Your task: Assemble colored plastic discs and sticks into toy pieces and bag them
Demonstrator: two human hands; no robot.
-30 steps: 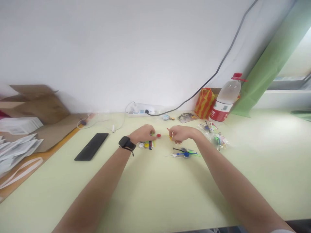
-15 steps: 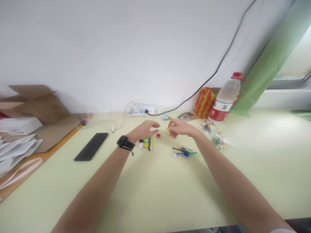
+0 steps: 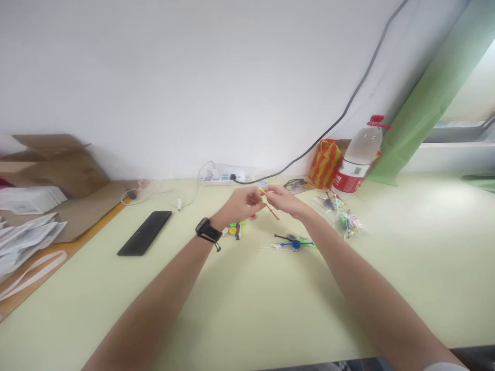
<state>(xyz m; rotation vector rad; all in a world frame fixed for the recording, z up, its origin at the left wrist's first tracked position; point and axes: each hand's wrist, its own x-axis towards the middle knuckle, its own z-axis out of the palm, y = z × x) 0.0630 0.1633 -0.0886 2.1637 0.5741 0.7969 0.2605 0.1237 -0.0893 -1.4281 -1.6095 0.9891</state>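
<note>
My left hand [image 3: 246, 203] is closed above the table, with a thin red plastic strip [image 3: 273, 212] sticking out from its fingers toward the lower right. Facing it, my right hand [image 3: 285, 200] pinches a small yellow plastic piece [image 3: 262, 190], whose far end reaches my left fingertips. Fingers hide how the two parts meet. Below my left hand lie several coloured discs [image 3: 232, 231] and thin strips [image 3: 238, 230], partly covered. A red disc [image 3: 252, 217] shows just under my left fingers. Nearer me is a cluster of arrow-tipped pieces with round centres, including a blue one [image 3: 296, 245].
A black phone-like slab [image 3: 145, 233] lies left. Bagged small parts [image 3: 348, 222], a water bottle [image 3: 351, 167] and a striped bag [image 3: 325, 164] stand or lie right. A power strip [image 3: 222, 175] sits by the wall; white packets [image 3: 29, 242] and a cardboard box [image 3: 65, 167] are far left.
My left hand has moved right and closed, meeting my right hand. A red strip now shows between the hands. The yellow piece has risen slightly with my right hand.
</note>
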